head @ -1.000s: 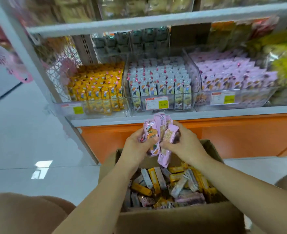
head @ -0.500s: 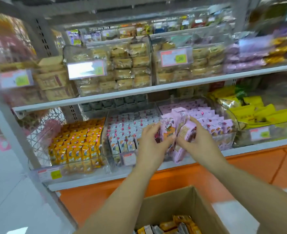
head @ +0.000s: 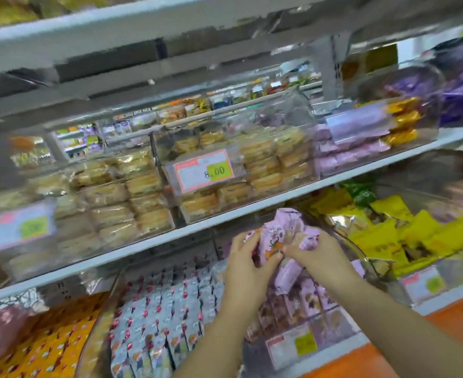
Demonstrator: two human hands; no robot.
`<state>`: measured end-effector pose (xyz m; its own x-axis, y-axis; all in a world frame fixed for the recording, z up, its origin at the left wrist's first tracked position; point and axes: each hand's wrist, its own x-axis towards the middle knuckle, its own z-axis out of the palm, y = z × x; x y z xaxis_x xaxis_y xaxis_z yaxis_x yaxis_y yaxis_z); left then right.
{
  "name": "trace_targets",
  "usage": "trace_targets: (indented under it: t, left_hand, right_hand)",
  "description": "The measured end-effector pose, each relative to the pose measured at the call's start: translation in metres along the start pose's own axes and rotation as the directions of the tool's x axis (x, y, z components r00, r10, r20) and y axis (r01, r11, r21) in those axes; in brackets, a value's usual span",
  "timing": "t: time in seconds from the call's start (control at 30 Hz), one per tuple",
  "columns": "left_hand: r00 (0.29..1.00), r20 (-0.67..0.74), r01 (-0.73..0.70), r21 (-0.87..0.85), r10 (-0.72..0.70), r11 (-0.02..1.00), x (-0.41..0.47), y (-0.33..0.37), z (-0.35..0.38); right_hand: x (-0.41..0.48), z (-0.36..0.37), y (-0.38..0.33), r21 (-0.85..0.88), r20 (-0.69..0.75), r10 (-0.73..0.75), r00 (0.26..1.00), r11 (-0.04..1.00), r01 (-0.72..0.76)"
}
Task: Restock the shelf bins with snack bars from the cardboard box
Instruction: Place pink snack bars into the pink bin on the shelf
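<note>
**Item 1.** Pink snack bars (head: 278,237): a bundle of several wrappers, fanned and tilted. It is held over the clear bin (head: 331,332) of matching pink bars on the lower shelf, just under the front edge of the upper shelf (head: 143,248).

**Item 2.** Left hand (head: 245,268): fingers curled round the bundle's left side, thumb pressed on a wrapper's face.

**Item 3.** Right hand (head: 320,260): fingers curled and clamped on the bundle's right side (fingertips partly hidden behind the wrappers). One bar hangs below the hand.

**Item 4.** Price label (head: 291,346): fixed to the clear bin's front wall at the lower shelf's front edge; print too blurred to read.

**Item 5.** Grey-blue bars (head: 165,309): upright rows in the neighbouring bin, just left of the pink one.

**Item 6.** Orange-yellow bars (head: 47,347): packed rows toward the lower shelf's left end.

**Item 7.** Yellow packets (head: 405,237): a loose heap toward the lower shelf's right end.

**Item 8.** Wrapped pastries (head: 263,170): stacked in clear boxes along the upper shelf. A price tag (head: 204,170) on one box front reads 8.00.
</note>
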<state>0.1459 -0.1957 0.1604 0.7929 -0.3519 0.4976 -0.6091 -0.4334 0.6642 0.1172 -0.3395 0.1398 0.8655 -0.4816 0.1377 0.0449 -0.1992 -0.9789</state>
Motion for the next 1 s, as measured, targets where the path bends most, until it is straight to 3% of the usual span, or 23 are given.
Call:
trace_targets:
  t: [0.23,0.4,0.5,0.63,0.77,0.87,0.93,1.0]
  left_hand:
    - [0.981,0.116,0.148,0.084,-0.157,0.985,0.038,-0.019,0.019]
    - [0.970,0.077,0.207,0.230,-0.230,0.951,0.050,-0.021,0.022]
    - [0.956,0.064,0.229,0.450,-0.287,0.863,0.056,-0.020,0.016]
    - [0.963,0.064,0.145,0.700,-0.263,0.699,0.057,-0.026,0.003]
    - [0.987,0.069,0.021,0.845,-0.148,0.534,0.049,-0.036,-0.009]
    - [0.999,0.013,0.011,0.898,-0.051,0.440,0.046,-0.048,-0.019]
    - [0.999,-0.034,0.048,0.872,-0.038,0.488,0.044,-0.057,-0.027]
    - [0.995,-0.043,0.091,0.783,-0.092,0.616,0.041,-0.063,-0.036]
  right_hand:
    - [0.041,0.011,0.014,0.150,-0.031,0.133,0.991,0.981,-0.127]
    - [0.047,0.011,0.011,0.095,-0.067,0.094,0.993,0.992,-0.088]
    - [0.045,0.009,0.005,-0.039,-0.108,-0.009,0.994,0.999,0.005]
    - [0.033,0.012,-0.003,-0.285,0.071,-0.143,0.987,0.946,0.158]
    - [0.020,0.023,-0.001,-0.483,0.310,-0.234,0.921,0.796,0.365]
    - [0.018,0.028,0.001,-0.533,0.334,-0.233,0.913,0.753,0.387]
    - [0.018,0.032,0.001,-0.555,0.319,-0.254,0.913,0.731,0.397]
    - [0.017,0.037,-0.001,-0.604,0.305,-0.297,0.905,0.675,0.424]
